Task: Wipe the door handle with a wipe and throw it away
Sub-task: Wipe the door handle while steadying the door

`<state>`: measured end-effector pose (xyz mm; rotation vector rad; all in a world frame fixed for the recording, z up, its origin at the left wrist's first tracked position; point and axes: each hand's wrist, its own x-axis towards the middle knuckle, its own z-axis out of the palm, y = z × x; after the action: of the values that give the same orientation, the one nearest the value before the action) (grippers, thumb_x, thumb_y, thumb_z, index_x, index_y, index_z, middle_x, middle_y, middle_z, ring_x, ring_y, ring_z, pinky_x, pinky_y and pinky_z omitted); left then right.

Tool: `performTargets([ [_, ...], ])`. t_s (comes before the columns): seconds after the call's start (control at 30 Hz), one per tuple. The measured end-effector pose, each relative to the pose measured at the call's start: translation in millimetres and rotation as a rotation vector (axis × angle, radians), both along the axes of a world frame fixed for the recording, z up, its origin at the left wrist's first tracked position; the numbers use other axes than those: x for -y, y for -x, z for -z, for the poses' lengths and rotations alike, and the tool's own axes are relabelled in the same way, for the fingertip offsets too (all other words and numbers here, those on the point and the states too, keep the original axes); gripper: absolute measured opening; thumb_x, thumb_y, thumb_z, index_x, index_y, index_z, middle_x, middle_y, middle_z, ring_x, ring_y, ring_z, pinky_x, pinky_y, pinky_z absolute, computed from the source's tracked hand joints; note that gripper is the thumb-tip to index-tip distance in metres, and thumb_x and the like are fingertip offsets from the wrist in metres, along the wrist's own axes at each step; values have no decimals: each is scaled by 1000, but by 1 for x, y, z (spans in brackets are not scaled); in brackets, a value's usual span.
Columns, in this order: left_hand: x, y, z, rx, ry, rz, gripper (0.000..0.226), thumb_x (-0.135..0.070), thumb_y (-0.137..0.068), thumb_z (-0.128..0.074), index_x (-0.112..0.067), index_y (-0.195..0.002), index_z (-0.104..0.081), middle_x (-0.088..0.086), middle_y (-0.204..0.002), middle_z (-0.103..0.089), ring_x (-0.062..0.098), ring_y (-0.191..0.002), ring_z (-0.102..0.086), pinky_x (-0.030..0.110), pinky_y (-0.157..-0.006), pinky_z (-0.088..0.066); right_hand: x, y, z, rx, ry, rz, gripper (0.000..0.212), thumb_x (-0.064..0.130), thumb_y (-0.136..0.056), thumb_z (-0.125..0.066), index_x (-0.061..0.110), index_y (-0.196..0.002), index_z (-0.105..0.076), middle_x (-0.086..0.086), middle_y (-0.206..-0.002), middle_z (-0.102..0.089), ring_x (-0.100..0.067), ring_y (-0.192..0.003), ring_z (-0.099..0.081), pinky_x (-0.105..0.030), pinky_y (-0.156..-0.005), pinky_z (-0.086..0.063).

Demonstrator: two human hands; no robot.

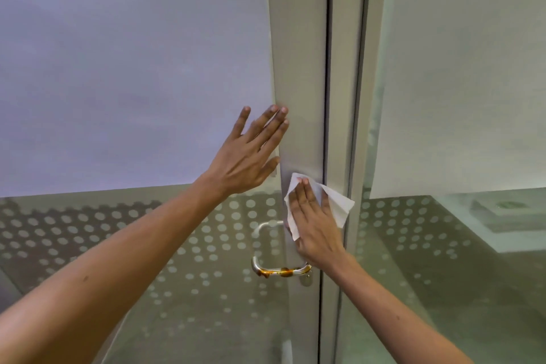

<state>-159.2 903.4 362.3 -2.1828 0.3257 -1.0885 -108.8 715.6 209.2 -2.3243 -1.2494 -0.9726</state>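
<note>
We hold the wipe (317, 205) flat against the metal door frame (298, 68) under the right hand (314, 224), fingers extended and pressed together on the sheet; its free corners stick out above and to the right of the fingertips. The left hand (249, 154) is spread open, fingers splayed, fingertips resting at the edge where the frame meets the frosted glass (133, 68), up and to the left of the right hand. It holds nothing.

The door handle (276, 270) lies directly below the right hand, just beneath its wrist side. Its visible lower bar runs horizontally, leftward from the frame, and carries an amber-brown smear (285, 271) along its length. The upper bar shows faintly to the left of the right hand.

The right hand is clearly the nearer one and already carries the wipe. We judge that wiping of the handle itself is not yet done. The coming move calls for a short downward travel, then strokes along the horizontal bar. No bin is in view
</note>
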Motion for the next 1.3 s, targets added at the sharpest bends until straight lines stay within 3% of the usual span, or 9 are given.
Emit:
performTargets([
  [0.1,-16,-6,-1,18,-18,21,69,-43,-103,-34,-3,-157,-17,15,-165,-15,31,-154,-12,57,-122,-5,-2,-12,0,22,133,29,82,55,-97,-35,0,-153,-11,-19,-163,-6,-29,-152,-3,-40,-124,2],
  [0.23,-23,-13,0,48,-44,77,71,-46,-102,-34,-3,-157,-19,16,-164,-19,32,-153,-17,58,-121,-5,-2,-20,-4,13,233,28,94,69,-92,-24,-2,-153,-10,-18,-163,-4,-28,-152,0,-36,-124,4],
  [0.7,-24,-14,-2,75,-62,93,74,-50,-101,-31,-3,-157,-18,16,-164,-20,33,-152,-18,60,-120,-8,25,-40,-7,207,560,-135,90,68,-94,-28,2,-153,-12,-13,-163,-6,-22,-152,-1,-38,-122,-10],
  [1.03,-24,-14,-2,72,-60,108,74,-50,-101,-32,-4,-157,-19,15,-164,-20,33,-152,-19,59,-120,-10,42,-57,-11,234,781,-296,92,70,-93,-31,3,-154,-12,-9,-164,-8,-18,-152,-1,-32,-122,-3],
  [1.1,-25,-14,-3,70,-62,107,74,-50,-101,-32,-4,-157,-18,15,-164,-20,33,-152,-19,59,-120,-10,45,-59,-9,251,787,-322,93,71,-92,-33,4,-154,-15,-6,-164,-12,-16,-152,-5,-22,-118,-12],
  [1.17,-25,-14,-2,70,-62,103,74,-50,-101,-31,-4,-158,-18,15,-165,-19,32,-152,-18,59,-120,-9,48,-57,-13,246,768,-316,94,74,-89,-34,8,-154,-21,-2,-163,-20,-11,-150,-14,-8,-84,-30],
  [1.2,-24,-14,-2,70,-61,104,74,-50,-101,-31,-4,-158,-19,15,-165,-19,32,-152,-18,59,-120,-9,49,-55,-14,245,749,-304,94,76,-87,-35,10,-153,-25,0,-162,-23,-10,-149,-19,-8,-70,-27],
  [1.27,-24,-15,-1,74,-63,105,74,-50,-101,-31,-4,-157,-20,15,-165,-19,32,-152,-18,58,-120,-9,48,-53,-12,220,699,-302,94,76,-86,-37,11,-153,-25,2,-162,-22,-10,-149,-20,-8,-72,-31],
  [1.3,-24,-15,-1,75,-63,106,74,-50,-101,-31,-4,-157,-20,15,-165,-19,32,-152,-18,58,-120,-9,46,-53,-7,184,675,-321,94,74,-88,-39,11,-154,-20,1,-164,-17,-11,-150,-15,-12,-90,-37],
])
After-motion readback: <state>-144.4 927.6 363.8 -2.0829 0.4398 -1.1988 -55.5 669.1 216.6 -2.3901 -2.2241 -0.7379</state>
